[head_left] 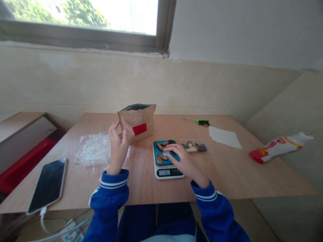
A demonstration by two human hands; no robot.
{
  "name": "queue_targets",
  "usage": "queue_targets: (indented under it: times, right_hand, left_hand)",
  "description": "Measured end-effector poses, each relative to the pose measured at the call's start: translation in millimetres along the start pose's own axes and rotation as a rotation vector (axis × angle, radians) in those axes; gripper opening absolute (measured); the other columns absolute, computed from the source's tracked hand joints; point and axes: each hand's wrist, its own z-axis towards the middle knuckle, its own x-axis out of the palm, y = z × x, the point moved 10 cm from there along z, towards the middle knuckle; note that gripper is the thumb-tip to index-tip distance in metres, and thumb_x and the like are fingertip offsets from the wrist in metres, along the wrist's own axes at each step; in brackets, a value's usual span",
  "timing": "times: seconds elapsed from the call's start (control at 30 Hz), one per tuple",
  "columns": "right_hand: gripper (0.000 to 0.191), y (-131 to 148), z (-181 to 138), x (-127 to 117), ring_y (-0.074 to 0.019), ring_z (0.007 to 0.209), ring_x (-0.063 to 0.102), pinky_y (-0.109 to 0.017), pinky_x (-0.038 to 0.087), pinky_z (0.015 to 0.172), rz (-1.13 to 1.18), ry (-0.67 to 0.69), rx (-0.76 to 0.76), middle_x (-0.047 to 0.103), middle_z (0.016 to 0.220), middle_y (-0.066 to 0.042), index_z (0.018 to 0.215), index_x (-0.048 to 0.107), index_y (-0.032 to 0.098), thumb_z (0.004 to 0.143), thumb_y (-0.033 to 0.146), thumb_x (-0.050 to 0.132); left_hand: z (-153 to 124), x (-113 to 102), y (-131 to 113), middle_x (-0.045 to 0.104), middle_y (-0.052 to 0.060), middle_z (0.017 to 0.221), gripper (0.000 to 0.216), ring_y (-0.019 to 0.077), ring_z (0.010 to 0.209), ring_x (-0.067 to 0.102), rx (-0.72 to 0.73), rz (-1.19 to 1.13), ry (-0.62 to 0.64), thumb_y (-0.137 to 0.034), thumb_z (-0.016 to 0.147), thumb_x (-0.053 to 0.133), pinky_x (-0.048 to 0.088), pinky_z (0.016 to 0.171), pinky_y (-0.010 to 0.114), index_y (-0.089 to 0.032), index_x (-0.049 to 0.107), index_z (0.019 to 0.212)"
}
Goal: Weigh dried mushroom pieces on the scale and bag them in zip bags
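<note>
Right hand [184, 161] is lying low over the blue pan of the scale [168, 172], fingers [171, 148] stretched out toward the dried chips [161, 157] on it. I can't tell whether they're actually pinched on a chip or just resting on top, since the hand hides the tips. Left hand [117, 148] is up just beside the lower left corner of the brown paper bag [137, 122]; fingers apart and loosely curled, nothing in them, and whether they touch the bag I can't say.

The chips sit in a small scatter on the pan, mid worktop [227, 174]; more of the same kind lie in a clear pouch [194, 147] just right of the scale.

My read on handling: the chips look dry, thin and very light, so probably brittle (think bark or dried peel); I'd pick them one at a time by the edges with thumb and forefinger, no squeezing. The scale itself is small and would likely skid if nudged from the side. The bag stands upright and open at the top, red label [139, 129] facing front; paper that stiff holds its shape but tips easily, so I'd take it by a side fold low down.

Off to the left are crumpled wrap [92, 151] and a phone [49, 185]; at the far edge a screwdriver [203, 122] and a paper [224, 137].
</note>
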Motion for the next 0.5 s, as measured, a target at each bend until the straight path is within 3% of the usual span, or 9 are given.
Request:
queue_targets:
  times: [0.07, 0.17, 0.27, 0.37, 0.5]
  right_hand:
    - [0.019, 2.5, -10.3, 7.9, -0.0242, 0.113, 0.056, -0.046, 0.042, 0.101, 0.008, -0.010, 0.011, 0.063, 0.112, -0.009, 0.103, 0.065, 0.025, 0.094, 0.029, 0.049]
    - [0.020, 4.6, -26.4, 14.5, -0.0240, 0.114, 0.055, -0.045, 0.042, 0.100, 0.040, -0.042, 0.057, 0.063, 0.114, -0.008, 0.104, 0.065, 0.025, 0.094, 0.029, 0.048]
    - [0.022, 4.5, -40.2, 19.1, -0.0239, 0.114, 0.055, -0.044, 0.042, 0.100, 0.070, -0.067, 0.108, 0.063, 0.115, -0.008, 0.104, 0.066, 0.026, 0.095, 0.030, 0.046]
    - [0.022, 5.0, -49.1, 22.0, -0.0244, 0.112, 0.056, -0.045, 0.043, 0.099, 0.097, -0.083, 0.137, 0.063, 0.112, -0.008, 0.102, 0.067, 0.026, 0.095, 0.031, 0.047]
    - [0.021, 8.3, -53.2, 22.9, -0.0249, 0.108, 0.058, -0.046, 0.043, 0.097, 0.121, -0.084, 0.149, 0.065, 0.109, -0.008, 0.097, 0.067, 0.026, 0.094, 0.030, 0.047]
  left_hand:
    - [-21.1, -12.1, 11.3, 0.049, 0.013, 0.124, 0.026, 0.0232, 0.109, 0.058, -0.004, 0.116, 0.030, -0.034, 0.090, 0.046, 0.051, 0.091, 0.041, -0.020, 0.057, 0.109]
    - [-54.0, -24.2, 33.4, 0.056, 0.009, 0.100, 0.022, 0.0261, 0.101, 0.059, -0.038, 0.284, 0.070, -0.030, 0.088, 0.045, 0.048, 0.092, 0.048, -0.020, 0.060, 0.101]
    - [-80.3, -16.1, 47.7, 0.057, 0.010, 0.097, 0.026, 0.0290, 0.097, 0.058, -0.013, 0.369, 0.165, -0.035, 0.085, 0.049, 0.048, 0.090, 0.050, -0.018, 0.061, 0.101]
    - [-94.9, -14.2, 63.2, 0.055, 0.012, 0.097, 0.032, 0.0311, 0.095, 0.059, -0.052, 0.459, 0.145, -0.040, 0.081, 0.053, 0.049, 0.086, 0.051, -0.017, 0.061, 0.103]
    - [-101.7, -15.3, 83.7, 0.057, 0.007, 0.082, 0.024, 0.0247, 0.073, 0.062, -0.184, 0.376, 0.164, -0.040, 0.079, 0.052, 0.053, 0.071, 0.043, -0.020, 0.063, 0.085]
